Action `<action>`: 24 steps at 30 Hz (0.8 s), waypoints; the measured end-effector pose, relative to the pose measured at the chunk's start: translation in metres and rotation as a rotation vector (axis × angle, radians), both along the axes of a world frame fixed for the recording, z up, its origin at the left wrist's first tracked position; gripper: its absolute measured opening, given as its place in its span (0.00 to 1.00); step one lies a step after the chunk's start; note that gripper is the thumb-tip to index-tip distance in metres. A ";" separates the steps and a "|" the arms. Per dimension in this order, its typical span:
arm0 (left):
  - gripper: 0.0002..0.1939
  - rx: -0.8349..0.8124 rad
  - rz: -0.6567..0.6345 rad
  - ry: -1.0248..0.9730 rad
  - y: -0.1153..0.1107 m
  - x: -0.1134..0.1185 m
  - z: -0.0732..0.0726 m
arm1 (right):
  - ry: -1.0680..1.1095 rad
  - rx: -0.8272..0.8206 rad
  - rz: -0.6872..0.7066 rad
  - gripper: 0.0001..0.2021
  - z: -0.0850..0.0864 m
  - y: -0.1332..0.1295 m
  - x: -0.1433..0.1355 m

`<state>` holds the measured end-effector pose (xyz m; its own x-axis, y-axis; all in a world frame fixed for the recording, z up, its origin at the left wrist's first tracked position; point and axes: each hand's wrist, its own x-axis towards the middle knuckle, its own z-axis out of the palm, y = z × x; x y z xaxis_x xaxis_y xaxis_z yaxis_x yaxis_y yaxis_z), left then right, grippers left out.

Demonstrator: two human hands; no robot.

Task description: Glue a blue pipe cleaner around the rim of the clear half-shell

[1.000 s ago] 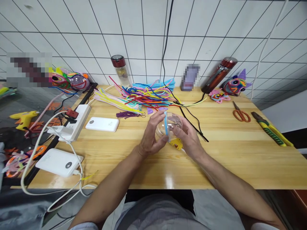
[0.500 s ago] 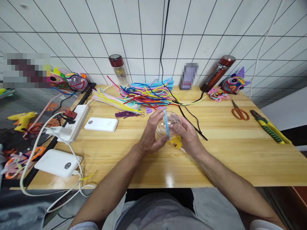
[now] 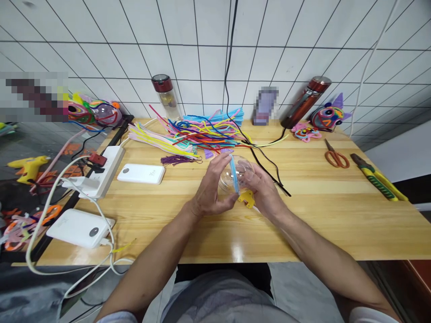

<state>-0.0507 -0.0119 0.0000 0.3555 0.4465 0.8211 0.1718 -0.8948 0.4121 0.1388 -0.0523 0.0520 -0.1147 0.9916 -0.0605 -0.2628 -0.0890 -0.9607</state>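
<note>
A clear round ball (image 3: 245,167) is held between both hands above the middle of the wooden table. Round its middle runs a light blue fuzzy strip (image 3: 234,174), standing nearly upright. My left hand (image 3: 215,188) grips the ball's left side, with the thumb low near the strip and the fingers at the top. Against the right side of the ball, my right hand (image 3: 264,188) is wrapped, its fingers partly hidden behind the clear wall. Below the ball lies a yellow glue gun (image 3: 247,198), partly covered by the hands.
Colourful pipe cleaners (image 3: 208,132) lie behind the hands. White power banks (image 3: 141,173) and a power strip (image 3: 109,172) are at left. Scissors (image 3: 336,157), pliers (image 3: 379,178) and a red flask (image 3: 308,102) stand or lie at right. A black cable (image 3: 266,166) crosses the table.
The view has shifted very slightly. My left thumb has moved a little along the lower part of the ball; both hands keep their hold.
</note>
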 end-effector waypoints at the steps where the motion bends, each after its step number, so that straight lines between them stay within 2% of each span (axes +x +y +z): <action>1: 0.48 0.010 0.014 0.001 0.000 0.001 0.000 | -0.002 -0.002 0.002 0.33 0.000 0.000 0.000; 4: 0.51 0.025 0.035 0.009 0.000 0.003 0.000 | -0.003 -0.012 0.010 0.33 0.001 0.001 0.000; 8: 0.61 -0.004 0.024 0.021 0.001 0.002 0.002 | 0.021 -0.039 0.011 0.35 -0.002 0.002 0.001; 10: 0.63 -0.025 0.013 0.010 0.001 0.001 0.003 | 0.021 -0.048 0.010 0.36 -0.004 0.002 0.002; 12: 0.59 -0.053 0.004 -0.011 -0.001 0.001 0.004 | -0.004 -0.038 0.001 0.36 -0.006 0.002 0.001; 17: 0.40 -0.163 -0.005 -0.142 -0.011 0.004 0.008 | -0.087 0.110 -0.066 0.35 -0.010 0.001 -0.002; 20: 0.35 -0.388 -0.024 -0.340 -0.013 0.004 0.010 | -0.120 0.175 -0.093 0.36 -0.011 0.003 -0.003; 24: 0.31 -0.700 -0.027 -0.632 -0.004 0.004 0.014 | -0.161 0.221 -0.153 0.40 -0.014 0.006 0.000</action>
